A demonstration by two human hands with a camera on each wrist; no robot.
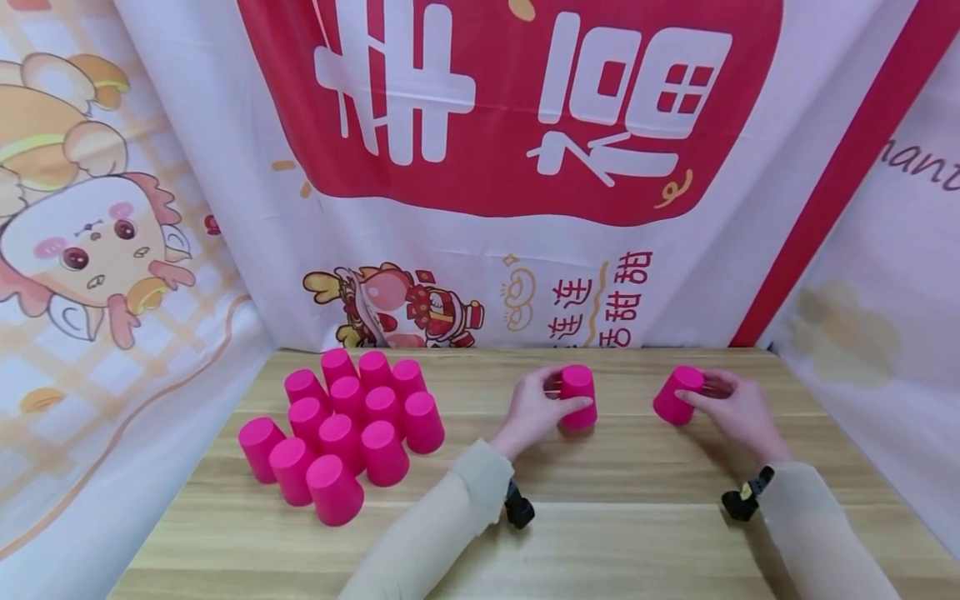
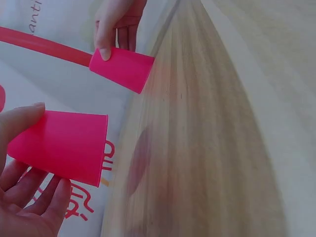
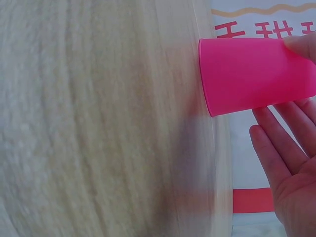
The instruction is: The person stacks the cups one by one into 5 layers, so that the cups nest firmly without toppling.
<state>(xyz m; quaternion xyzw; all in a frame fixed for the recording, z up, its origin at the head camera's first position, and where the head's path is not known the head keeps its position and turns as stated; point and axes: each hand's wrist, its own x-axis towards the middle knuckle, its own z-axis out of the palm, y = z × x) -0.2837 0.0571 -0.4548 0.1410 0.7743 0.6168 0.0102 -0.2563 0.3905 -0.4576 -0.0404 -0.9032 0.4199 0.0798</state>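
Right hand [image 3: 296, 168] holds a pink cup [image 3: 254, 74] between thumb and fingers, wide end toward a wood-grain tabletop [image 3: 98, 118], white cloth [image 3: 252, 163] behind, red characters [image 3: 276, 29], red band [image 3: 252, 200].

A wooden table [image 1: 630, 542] with pale brown grain spreads across the lower part of the head view. Behind it hangs a white back cloth [image 1: 465, 242], lightly creased, bearing a big red panel [image 1: 506, 108] with large white characters [image 1: 435, 92] turned sideways. Below the panel are a colourful cartoon figure [image 1: 390, 304], a wavy yellowish line [image 1: 597, 304] and small red characters [image 1: 573, 292]. A broad red stripe [image 1: 839, 183] slants down towards the table's far edge. On the left, a cloth with orange checks [image 1: 97, 408] shows an upside-down cartoon creature [image 1: 90, 242]; on the right, a pale cloth [image 1: 877, 258] carries dark lettering [image 1: 926, 164] and a blurred tan patch [image 1: 840, 333].
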